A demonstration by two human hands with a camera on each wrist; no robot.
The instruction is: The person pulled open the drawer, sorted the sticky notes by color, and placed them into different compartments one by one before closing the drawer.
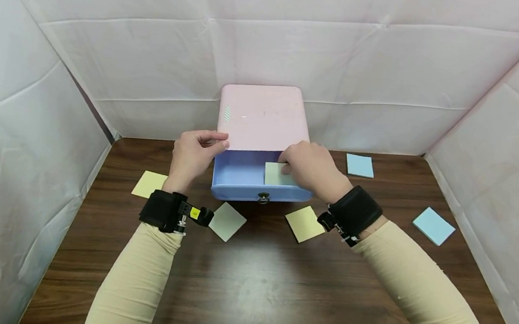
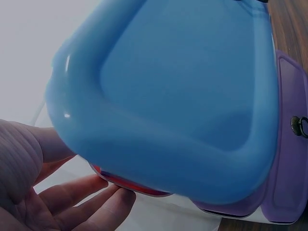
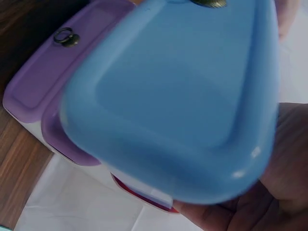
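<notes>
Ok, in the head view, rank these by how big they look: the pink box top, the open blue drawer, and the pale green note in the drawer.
1. Pink box top, largest.
2. Open blue drawer, smaller as seen, though the right hand covers part of it.
3. Pale green note, clearly smallest, also partly hidden by that hand.

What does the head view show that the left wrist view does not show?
Only the head view shows the right hand on a pale green note in the open blue drawer, and more notes on the table. Only the left wrist view shows a purple drawer below. Both show the blue drawer and the left hand.
</notes>
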